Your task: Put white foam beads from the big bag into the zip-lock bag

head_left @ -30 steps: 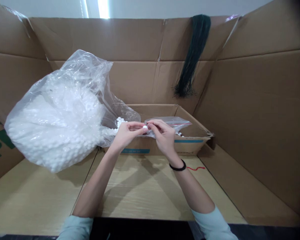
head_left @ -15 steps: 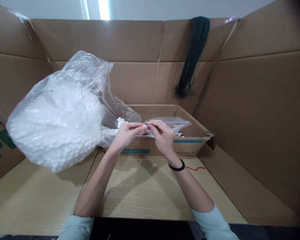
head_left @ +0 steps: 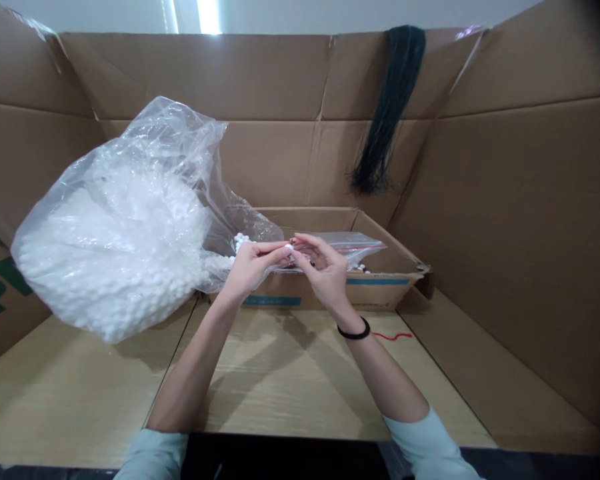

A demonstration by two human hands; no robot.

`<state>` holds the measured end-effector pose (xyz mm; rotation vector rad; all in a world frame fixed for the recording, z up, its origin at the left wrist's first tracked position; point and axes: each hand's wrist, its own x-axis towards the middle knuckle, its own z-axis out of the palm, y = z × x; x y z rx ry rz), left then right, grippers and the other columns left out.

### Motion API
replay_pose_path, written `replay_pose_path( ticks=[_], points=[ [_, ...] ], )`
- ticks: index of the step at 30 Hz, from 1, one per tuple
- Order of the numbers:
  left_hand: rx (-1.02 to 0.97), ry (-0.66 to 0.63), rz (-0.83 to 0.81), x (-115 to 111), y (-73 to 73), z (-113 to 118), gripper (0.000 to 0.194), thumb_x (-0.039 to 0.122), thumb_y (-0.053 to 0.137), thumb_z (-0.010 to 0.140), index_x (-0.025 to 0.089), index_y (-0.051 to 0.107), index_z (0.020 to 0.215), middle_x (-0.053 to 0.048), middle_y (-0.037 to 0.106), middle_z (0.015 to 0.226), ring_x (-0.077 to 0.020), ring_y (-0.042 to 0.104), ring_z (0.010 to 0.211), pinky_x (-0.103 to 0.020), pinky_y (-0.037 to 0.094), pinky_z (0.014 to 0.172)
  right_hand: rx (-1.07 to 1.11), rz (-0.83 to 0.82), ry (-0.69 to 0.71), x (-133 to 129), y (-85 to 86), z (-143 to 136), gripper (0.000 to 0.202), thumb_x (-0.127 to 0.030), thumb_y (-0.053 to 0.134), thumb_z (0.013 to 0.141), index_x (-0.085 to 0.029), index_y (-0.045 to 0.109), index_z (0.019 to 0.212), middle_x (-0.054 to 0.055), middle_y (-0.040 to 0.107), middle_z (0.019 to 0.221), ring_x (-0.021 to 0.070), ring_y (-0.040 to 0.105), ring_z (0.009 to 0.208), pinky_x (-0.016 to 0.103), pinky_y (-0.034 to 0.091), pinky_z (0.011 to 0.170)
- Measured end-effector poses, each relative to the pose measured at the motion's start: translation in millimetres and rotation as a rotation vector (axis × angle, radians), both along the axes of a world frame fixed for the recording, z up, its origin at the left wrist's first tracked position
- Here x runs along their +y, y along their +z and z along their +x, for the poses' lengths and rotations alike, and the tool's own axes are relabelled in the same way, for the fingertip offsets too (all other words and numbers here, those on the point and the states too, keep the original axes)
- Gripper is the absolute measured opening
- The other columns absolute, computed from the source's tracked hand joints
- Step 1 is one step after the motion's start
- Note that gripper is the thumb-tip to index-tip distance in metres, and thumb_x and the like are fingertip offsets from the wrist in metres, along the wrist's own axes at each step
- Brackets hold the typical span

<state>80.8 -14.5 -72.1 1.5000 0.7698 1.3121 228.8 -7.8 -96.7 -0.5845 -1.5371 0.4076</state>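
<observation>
Above the front edge of a low cardboard box [head_left: 325, 291], my two hands meet at their fingertips. My left hand [head_left: 253, 267] pinches a small white ball [head_left: 289, 247] between thumb and fingers. My right hand [head_left: 325, 270] has its thumb against the same ball, with its forefinger raised and curved above; whether it grips anything else is too small to tell. Behind my right hand lies a clear zip bag [head_left: 357, 242] with a red seal line. At the left, a large clear bag [head_left: 125, 233] full of white balls reaches over the box's left side.
Dark green strands [head_left: 393, 107] hang over the back cardboard wall [head_left: 200, 77]. A red string [head_left: 393, 336] lies on the table [head_left: 280, 387] beside my right wrist, which wears a black band. Cardboard walls stand left and right.
The fingers of my right hand have opened slightly, with the forefinger lifted off the ball. My left hand has barely moved.
</observation>
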Motion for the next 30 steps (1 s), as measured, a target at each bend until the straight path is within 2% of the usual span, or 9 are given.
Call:
replay_pose_path(
  ticks=[6, 12, 18, 25, 30],
  points=[
    [-0.037, -0.023, -0.003, 4.5, -2.1, -2.6, 0.032, 0.034, 0.071, 0.069, 0.016, 0.073, 0.095, -0.008, 0.072, 0.098, -0.0194, 0.066, 0.089, -0.035, 0.05, 0.089, -0.116, 0.076, -0.035, 0.0, -0.4, 1.2, 0.024, -0.021, 0.058, 0.081, -0.025, 0.066, 0.103, 0.006, 0.063, 0.109, 0.0186, 0.058, 0.106, 0.036, 0.05, 0.091],
    [-0.053, -0.039, 0.034, 4.4, -3.0, -3.2, 0.031, 0.035, 0.07, 0.07, 0.016, 0.073, 0.095, -0.008, 0.072, 0.098, -0.0221, 0.065, 0.093, -0.036, 0.05, 0.089, -0.059, -0.01, 0.022, 0.9, -4.4, -5.8, 0.029, -0.022, 0.063, 0.078, -0.024, 0.064, 0.107, 0.005, 0.062, 0.11, 0.0174, 0.06, 0.102, 0.033, 0.053, 0.087],
    [-0.043, -0.066, 0.001, 6.8, -5.5, -2.6, 0.03, 0.034, 0.071, 0.069, 0.016, 0.074, 0.092, -0.008, 0.074, 0.088, -0.02, 0.067, 0.086, -0.034, 0.051, 0.085, 0.104, -0.061, 0.054, 6.4, -12.8, -13.5, 0.023, -0.02, 0.064, 0.076, -0.026, 0.068, 0.098, 0.003, 0.063, 0.102, 0.015, 0.063, 0.092, 0.029, 0.056, 0.08],
    [-0.059, -0.042, 0.016, 4.8, -4.9, 2.3, 0.03, 0.033, 0.071, 0.068, 0.017, 0.073, 0.094, -0.007, 0.073, 0.091, -0.0178, 0.066, 0.083, -0.033, 0.052, 0.083, 0.122, -0.043, -0.021, 2.7, -7.9, -12.6, 0.017, -0.019, 0.064, 0.076, -0.025, 0.069, 0.091, 0.003, 0.065, 0.104, 0.0163, 0.061, 0.1, 0.029, 0.055, 0.083],
    [-0.057, -0.03, 0.008, 5.1, -5.1, 4.1, 0.031, 0.034, 0.071, 0.068, 0.017, 0.073, 0.094, -0.007, 0.074, 0.089, -0.0178, 0.066, 0.082, -0.033, 0.051, 0.084, 0.109, -0.042, -0.076, 0.7, -6.3, -13.1, 0.017, -0.019, 0.063, 0.075, -0.024, 0.07, 0.091, 0.003, 0.066, 0.099, 0.0154, 0.062, 0.095, 0.028, 0.056, 0.08]
  ],
)
